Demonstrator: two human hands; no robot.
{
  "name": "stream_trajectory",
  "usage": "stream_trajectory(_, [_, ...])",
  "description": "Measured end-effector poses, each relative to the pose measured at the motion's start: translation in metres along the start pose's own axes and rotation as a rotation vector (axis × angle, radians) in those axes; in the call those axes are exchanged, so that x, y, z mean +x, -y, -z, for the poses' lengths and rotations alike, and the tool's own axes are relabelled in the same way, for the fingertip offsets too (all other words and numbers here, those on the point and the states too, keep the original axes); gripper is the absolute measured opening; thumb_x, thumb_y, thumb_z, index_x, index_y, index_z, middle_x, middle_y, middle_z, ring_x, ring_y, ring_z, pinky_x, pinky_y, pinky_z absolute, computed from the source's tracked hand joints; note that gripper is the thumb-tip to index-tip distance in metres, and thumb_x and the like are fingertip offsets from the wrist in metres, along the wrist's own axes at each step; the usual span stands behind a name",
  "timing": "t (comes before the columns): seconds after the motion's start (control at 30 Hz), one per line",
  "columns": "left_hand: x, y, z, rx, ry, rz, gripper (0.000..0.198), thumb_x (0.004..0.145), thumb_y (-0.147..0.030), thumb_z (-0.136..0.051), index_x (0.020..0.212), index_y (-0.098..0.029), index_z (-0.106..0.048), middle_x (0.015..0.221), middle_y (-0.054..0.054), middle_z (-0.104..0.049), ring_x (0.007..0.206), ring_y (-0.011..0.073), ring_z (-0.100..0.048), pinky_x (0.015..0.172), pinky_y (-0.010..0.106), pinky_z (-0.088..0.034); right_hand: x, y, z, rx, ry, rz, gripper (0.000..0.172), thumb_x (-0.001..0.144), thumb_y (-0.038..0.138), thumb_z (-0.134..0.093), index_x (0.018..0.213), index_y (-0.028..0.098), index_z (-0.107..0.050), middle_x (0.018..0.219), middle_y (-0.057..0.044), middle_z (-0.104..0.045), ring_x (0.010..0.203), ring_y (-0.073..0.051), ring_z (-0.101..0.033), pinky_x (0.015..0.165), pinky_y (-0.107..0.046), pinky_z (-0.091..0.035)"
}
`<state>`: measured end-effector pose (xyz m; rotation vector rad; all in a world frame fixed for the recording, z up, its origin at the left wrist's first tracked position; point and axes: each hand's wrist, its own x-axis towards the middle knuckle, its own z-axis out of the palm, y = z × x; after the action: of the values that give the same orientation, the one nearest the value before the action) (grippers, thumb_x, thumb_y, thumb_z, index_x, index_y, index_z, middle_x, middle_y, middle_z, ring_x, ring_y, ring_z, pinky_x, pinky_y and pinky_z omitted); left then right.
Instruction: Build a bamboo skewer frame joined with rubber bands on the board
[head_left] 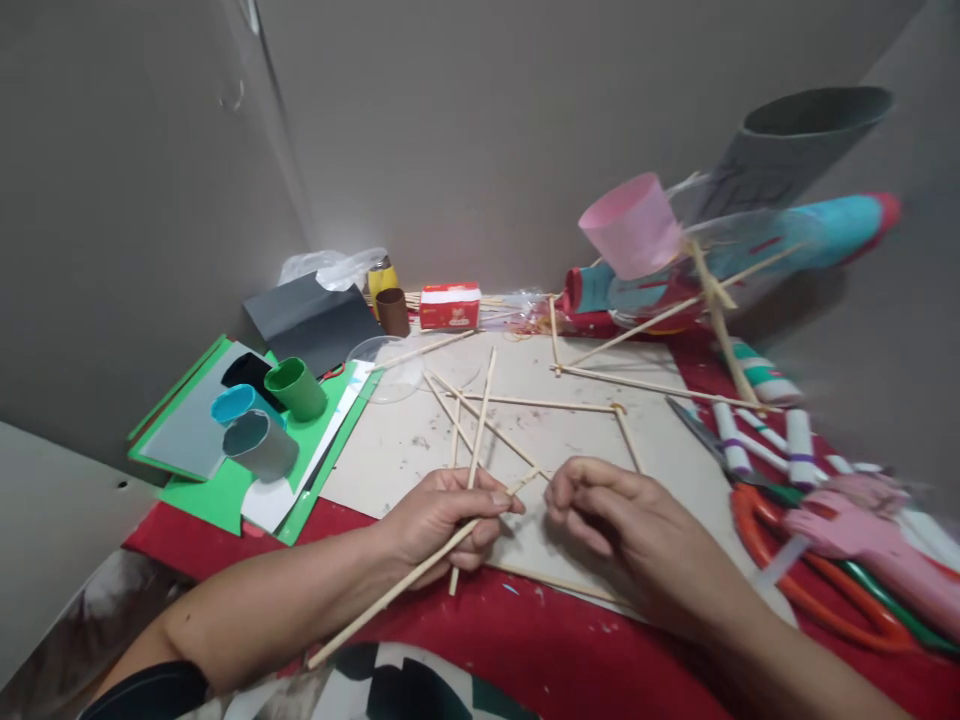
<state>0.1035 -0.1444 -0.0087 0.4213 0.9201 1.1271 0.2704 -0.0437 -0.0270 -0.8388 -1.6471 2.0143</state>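
Observation:
My left hand (457, 515) is closed around crossed thin wooden sticks (405, 580). One runs from near my lap up past the fingers, and another stands steeply through the grip. Further sticks (495, 430) fan out above this hand over the pale board. My right hand (611, 510) is just to the right, its fingers curled and pinched near the tip of a stick; what they hold, if anything, is too small to make out. Behind both hands, a stick frame (547, 402) lies on the board, with a brownish tie at its upper right corner.
A pale board (375, 460) covers part of the red tablecloth (360, 610). Paper tubes (296, 388) stand on green sheets at left. A red-and-white box (450, 305) stands at the back. Orange-handled scissors (757, 530), a pink glue gun (862, 535) and a stick structure with a pink tube (634, 228) occupy the right.

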Motion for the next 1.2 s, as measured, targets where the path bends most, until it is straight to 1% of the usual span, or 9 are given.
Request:
stream_trajectory(0.03, [0.000,0.000,0.001,0.002,-0.011,-0.001,0.023,0.070,-0.028,-0.074,0.078,-0.014,-0.058,0.042,-0.007,-0.045,0.032,0.0020,-0.022,0.034,0.017,-0.010,-0.001,-0.001,-0.003,0.061,0.052,-0.026,0.012,0.075,0.022,-0.049,0.067,0.017,-0.056,0.045,0.004,-0.040,0.042,-0.009,-0.026,0.043,-0.024,-0.018])
stream_trajectory(0.1, [0.001,0.002,0.001,0.011,-0.013,-0.008,0.024,0.069,-0.028,-0.075,0.078,-0.015,-0.057,0.043,-0.007,-0.046,0.032,0.0018,-0.022,0.034,0.017,-0.010,-0.003,-0.001,-0.008,0.177,0.152,-0.074,0.010,0.071,0.020,-0.050,0.063,0.017,-0.054,0.048,0.003,-0.043,0.040,-0.006,-0.024,0.042,-0.023,-0.013])
stream_trajectory(0.23, [0.002,0.005,0.000,0.045,0.006,-0.018,0.029,0.069,-0.031,-0.077,0.078,-0.017,-0.053,0.043,-0.008,-0.048,0.031,0.0021,-0.024,0.033,0.017,-0.012,-0.006,0.001,-0.014,0.302,0.260,-0.099,0.010,0.071,0.023,-0.051,0.066,0.016,-0.055,0.051,0.002,-0.047,0.039,-0.006,-0.022,0.040,-0.022,-0.012])
stream_trajectory(0.47, [0.002,0.008,-0.001,0.098,0.011,-0.040,0.033,0.069,-0.036,-0.078,0.078,-0.017,-0.053,0.043,-0.008,-0.048,0.032,0.0021,-0.025,0.033,0.016,-0.014,-0.007,-0.002,-0.016,0.203,0.286,-0.040,0.037,0.088,0.044,-0.045,0.061,0.018,-0.044,0.052,0.002,-0.045,0.041,-0.007,-0.026,0.040,-0.022,-0.015])
stream_trajectory(0.6, [0.003,0.012,-0.002,0.118,0.004,-0.070,0.034,0.068,-0.036,-0.078,0.078,-0.017,-0.053,0.043,-0.007,-0.049,0.032,0.0031,-0.029,0.033,0.017,-0.017,-0.009,-0.003,-0.018,0.075,0.282,-0.059,0.049,0.090,0.057,-0.040,0.058,0.020,-0.039,0.047,0.004,-0.038,0.041,-0.008,-0.023,0.041,-0.024,-0.015])
stream_trajectory(0.7, [0.003,0.013,-0.001,0.138,-0.015,-0.078,0.038,0.065,-0.040,-0.080,0.078,-0.017,-0.052,0.044,-0.007,-0.050,0.032,0.0035,-0.033,0.033,0.017,-0.019,-0.009,0.000,-0.021,-0.030,0.246,-0.104,0.046,0.089,0.056,-0.041,0.058,0.022,-0.036,0.049,0.003,-0.039,0.044,-0.011,-0.026,0.043,-0.026,-0.019])
stream_trajectory(0.8, [0.001,0.013,-0.001,0.175,-0.040,-0.089,0.039,0.065,-0.043,-0.079,0.078,-0.017,-0.052,0.044,-0.008,-0.050,0.032,0.0032,-0.032,0.034,0.016,-0.020,-0.010,0.004,-0.023,-0.074,0.244,-0.092,0.041,0.088,0.053,-0.040,0.059,0.023,-0.036,0.051,0.002,-0.040,0.046,-0.012,-0.030,0.044,-0.026,-0.024])
stream_trajectory(1.03, [-0.001,0.012,-0.002,0.207,-0.003,-0.087,0.032,0.072,-0.040,-0.074,0.076,-0.018,-0.051,0.042,-0.009,-0.046,0.035,0.0034,-0.030,0.036,0.016,-0.020,-0.009,0.002,-0.021,-0.025,0.246,-0.063,0.034,0.088,0.038,-0.039,0.059,0.021,-0.038,0.053,0.003,-0.046,0.044,-0.009,-0.030,0.044,-0.023,-0.022])
stream_trajectory(1.2, [-0.001,0.013,-0.004,0.190,0.006,-0.067,0.028,0.074,-0.037,-0.072,0.076,-0.018,-0.051,0.041,-0.008,-0.045,0.034,0.0034,-0.029,0.036,0.016,-0.019,-0.009,-0.004,-0.020,-0.041,0.246,0.016,0.032,0.087,0.031,-0.038,0.057,0.023,-0.033,0.046,0.005,-0.040,0.042,-0.009,-0.030,0.044,-0.023,-0.026])
